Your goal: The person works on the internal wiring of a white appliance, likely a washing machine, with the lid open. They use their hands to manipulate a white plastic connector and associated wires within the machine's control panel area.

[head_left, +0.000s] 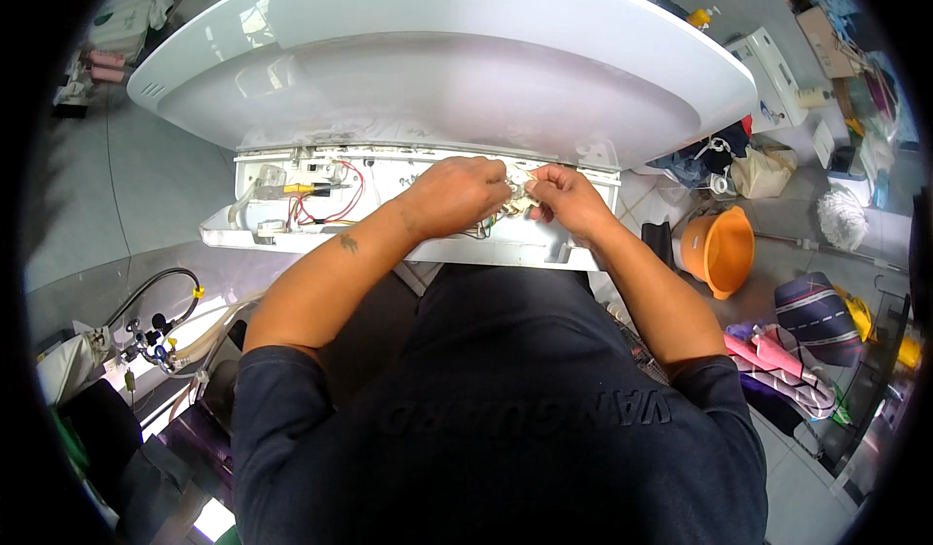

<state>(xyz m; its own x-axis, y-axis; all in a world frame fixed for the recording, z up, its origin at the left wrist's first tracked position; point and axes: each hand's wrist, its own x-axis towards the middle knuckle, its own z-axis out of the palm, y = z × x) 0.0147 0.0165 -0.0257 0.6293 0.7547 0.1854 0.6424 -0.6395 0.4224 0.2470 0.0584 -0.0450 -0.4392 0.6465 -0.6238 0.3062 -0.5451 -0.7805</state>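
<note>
A long white appliance panel [457, 251] lies open in front of me, with wiring inside its shallow trough. My left hand [462, 193] and my right hand [571, 199] meet over the right half of the trough. Both are closed, fingers pinching a small cream-coloured wired part [518, 191] between them. Its exact kind is partly hidden by my fingers. Thin wires run beneath it. To the left, a yellow-and-black screwdriver [309, 188] rests in the trough beside red wires [361, 187].
A large glossy white cover [457, 79] rises behind the trough. An orange bucket [719, 252] stands on the floor at right, near cloths [768, 356]. Hoses with gauges [155, 336] lie at left. Bags and clothes [714, 152] sit at far right.
</note>
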